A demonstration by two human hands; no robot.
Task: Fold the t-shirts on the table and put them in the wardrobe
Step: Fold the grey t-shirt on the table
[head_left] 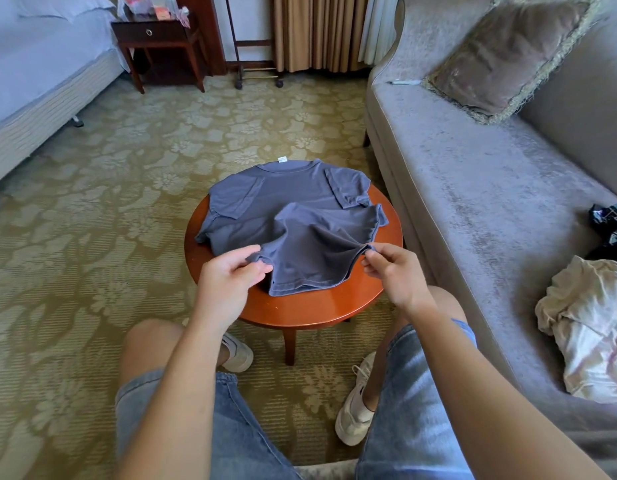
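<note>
hotel-type room, patterned carpet (127, 237), small round wooden counter (300, 310) directly under both hands. blue-grey t-shirt (286, 192) lies on the counter, collar on the side far from the hands, both sleeves folded in over the body.

step in hand, my read: the fold, bottom half going up over the top half. the hem end is lifted off the counter and bunched toward the middle of the shirt.

left hand (227, 278) pinches the near-left hem corner between thumb and fingers. right hand (393, 271) pinches the near-right hem edge the same way. both are clamped on cloth, well apart, one at each side of the hem, just above the counter.

next move probably calls for carrying both corners forward, away from the body, and laying the hem near the collar. even tension matters, since the slack between the hands will wrinkle otherwise. then let go and flatten.

wardrobe not in view. right of the right hand: grey sofa (473, 168) with a crumpled pale garment (591, 327); can't tell if it's another shirt.
</note>
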